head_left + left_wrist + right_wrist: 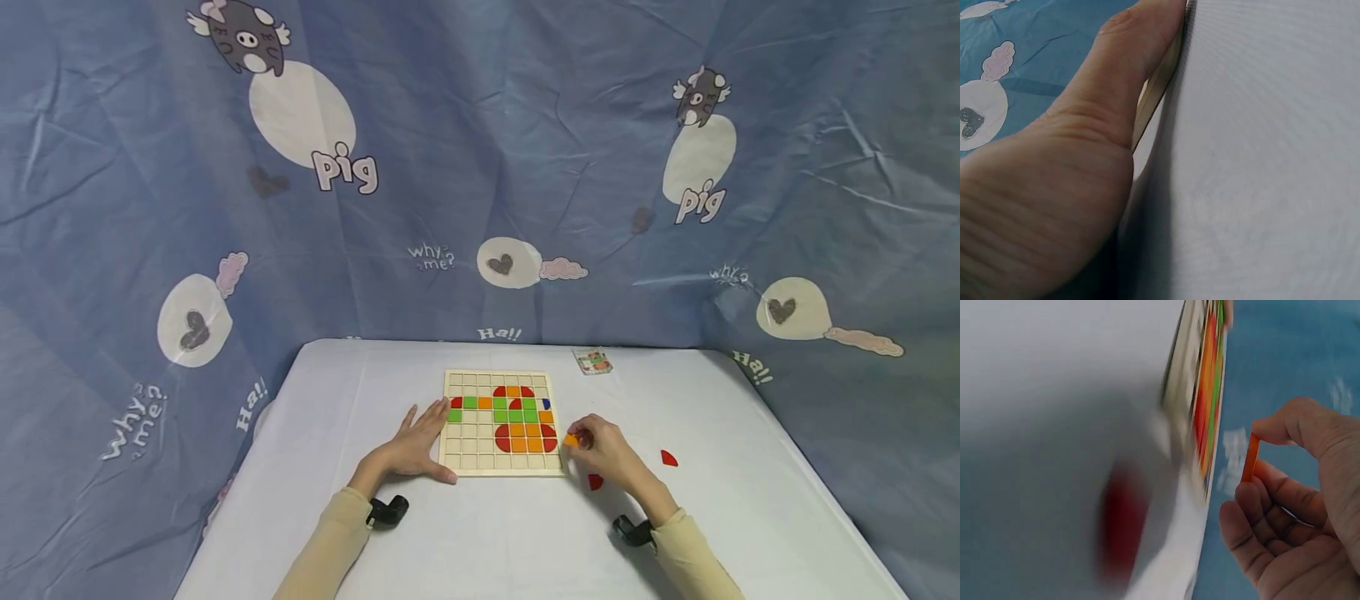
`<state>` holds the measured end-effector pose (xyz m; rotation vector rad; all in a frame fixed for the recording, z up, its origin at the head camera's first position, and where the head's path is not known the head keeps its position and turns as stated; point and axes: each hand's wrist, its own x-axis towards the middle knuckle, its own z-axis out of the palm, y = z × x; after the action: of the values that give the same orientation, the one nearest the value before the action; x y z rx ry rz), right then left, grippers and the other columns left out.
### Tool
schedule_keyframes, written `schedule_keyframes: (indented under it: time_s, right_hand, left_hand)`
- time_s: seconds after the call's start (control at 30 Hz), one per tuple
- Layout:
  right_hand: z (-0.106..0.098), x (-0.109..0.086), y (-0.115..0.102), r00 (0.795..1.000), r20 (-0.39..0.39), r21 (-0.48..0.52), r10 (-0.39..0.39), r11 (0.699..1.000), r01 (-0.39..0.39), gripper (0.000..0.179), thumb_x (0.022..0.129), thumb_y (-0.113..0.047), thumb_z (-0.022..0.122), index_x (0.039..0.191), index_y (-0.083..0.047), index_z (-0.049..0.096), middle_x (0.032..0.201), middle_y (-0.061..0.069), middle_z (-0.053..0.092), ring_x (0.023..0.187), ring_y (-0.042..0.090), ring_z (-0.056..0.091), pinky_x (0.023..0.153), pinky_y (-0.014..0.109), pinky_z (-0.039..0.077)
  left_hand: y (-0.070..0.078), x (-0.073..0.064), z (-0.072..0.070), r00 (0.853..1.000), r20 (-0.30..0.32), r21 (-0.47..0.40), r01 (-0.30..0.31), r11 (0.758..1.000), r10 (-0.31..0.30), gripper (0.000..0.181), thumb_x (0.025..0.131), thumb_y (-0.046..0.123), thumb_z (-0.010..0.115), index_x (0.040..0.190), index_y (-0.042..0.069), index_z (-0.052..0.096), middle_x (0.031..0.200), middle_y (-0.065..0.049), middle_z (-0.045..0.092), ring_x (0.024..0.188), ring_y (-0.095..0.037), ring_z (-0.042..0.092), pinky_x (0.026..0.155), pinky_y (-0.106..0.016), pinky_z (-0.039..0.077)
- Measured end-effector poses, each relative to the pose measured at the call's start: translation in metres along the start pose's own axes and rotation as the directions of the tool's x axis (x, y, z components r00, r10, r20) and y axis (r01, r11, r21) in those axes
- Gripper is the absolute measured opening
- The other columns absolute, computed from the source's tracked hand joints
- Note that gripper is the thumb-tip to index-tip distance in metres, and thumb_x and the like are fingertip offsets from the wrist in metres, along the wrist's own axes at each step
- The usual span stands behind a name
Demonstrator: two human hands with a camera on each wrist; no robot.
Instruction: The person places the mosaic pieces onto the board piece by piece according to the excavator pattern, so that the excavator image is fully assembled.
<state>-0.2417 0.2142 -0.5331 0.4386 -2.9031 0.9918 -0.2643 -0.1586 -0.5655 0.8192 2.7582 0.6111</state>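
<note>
A light wooden grid board (468, 454) lies on the white table, its cells partly filled with red, orange, green and blue tiles. My left hand (412, 446) rests at the board's left edge with fingers spread and the thumb by the near left corner. In the left wrist view the thumb (1116, 81) lies along the board's side. Just off the board's right edge, my right hand (603, 454) pinches an orange tile (1251, 456) between thumb and fingertips, held up above the table. A red quarter-round tile (596, 482) lies beneath that hand.
Another red quarter-round tile (669, 458) lies farther right on the table. A small pattern card (593, 361) with a coloured design sits at the back, right of the board. Behind the white table (510, 542) hangs a blue printed cloth (450, 167).
</note>
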Motion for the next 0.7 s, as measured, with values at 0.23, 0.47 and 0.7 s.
schedule_keyframes:
  time_s: [0.23,0.47,0.7]
  right_hand:
    - [0.049,0.042,-0.059,0.969,0.137,0.004,-0.204,0.979,0.206,0.019,0.082,-0.019,0.075,0.097,-0.009,0.068,0.086,-0.004,0.059,0.074,0.006,0.053,0.063,0.017,0.049]
    - [0.09,0.075,-0.094,0.929,0.239,0.023,-0.283,0.958,0.286,0.022,0.084,-0.023,0.075,0.099,-0.009,0.068,0.084,-0.004,0.061,0.073,0.004,0.053,0.065,0.014,0.049]
    - [0.109,0.089,-0.108,0.918,0.267,-0.006,-0.293,0.952,0.305,0.027,0.086,-0.022,0.073,0.107,-0.005,0.069,0.092,-0.001,0.063,0.075,0.003,0.055,0.067,0.013,0.05]
  left_hand:
    - [0.0,-0.001,-0.002,1.0,0.007,-0.002,0.01,1.0,-0.01,0.133,0.067,0.072,0.071,0.154,0.002,-0.001,0.163,-0.015,-0.002,0.151,-0.032,0.0,0.119,-0.059,-0.007]
    - [0.0,-0.001,-0.002,1.0,0.01,-0.001,0.002,1.0,-0.002,0.131,0.068,0.071,0.071,0.154,0.001,0.001,0.163,-0.016,-0.001,0.151,-0.033,0.001,0.118,-0.061,-0.005]
    - [0.0,0.0,0.0,1.0,0.015,0.002,-0.006,1.0,0.006,0.129,0.07,0.071,0.07,0.155,0.003,0.0,0.163,-0.014,-0.002,0.151,-0.032,0.0,0.118,-0.062,-0.006]
